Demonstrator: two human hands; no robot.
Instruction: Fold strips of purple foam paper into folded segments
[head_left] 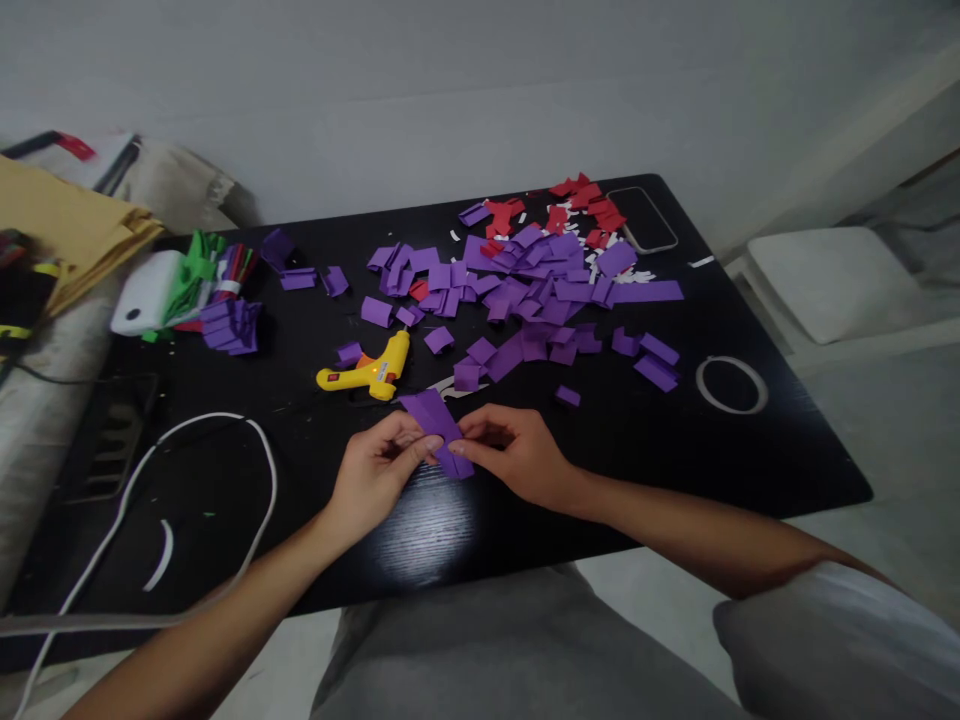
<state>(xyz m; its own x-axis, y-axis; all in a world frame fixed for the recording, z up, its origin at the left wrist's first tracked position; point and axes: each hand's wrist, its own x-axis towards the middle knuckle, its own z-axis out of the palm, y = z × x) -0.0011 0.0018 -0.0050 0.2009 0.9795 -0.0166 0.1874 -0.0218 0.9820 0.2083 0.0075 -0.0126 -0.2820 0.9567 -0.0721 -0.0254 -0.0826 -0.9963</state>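
Between my two hands is a creased strip of purple paper (433, 412), held above the near part of the black table. My left hand (382, 462) pinches it from the left side, thumb on top. From the right, my right hand (521, 452) grips the same strip between thumb and fingers. Just beyond it lie scissors (448, 388), partly covered by purple pieces. A yellow glue gun (367, 372) rests on its side a little farther left. Many folded purple paper pieces (540, 265) are heaped past my hands.
Red paper pieces (592, 205) and white scraps lie at the back right, near a phone-case-like frame (642, 220). A tape ring (731, 385) sits at the right. White cable (262, 440) loops at left, below bundled green strips (196, 270). A white stool (821, 285) stands beyond the table.
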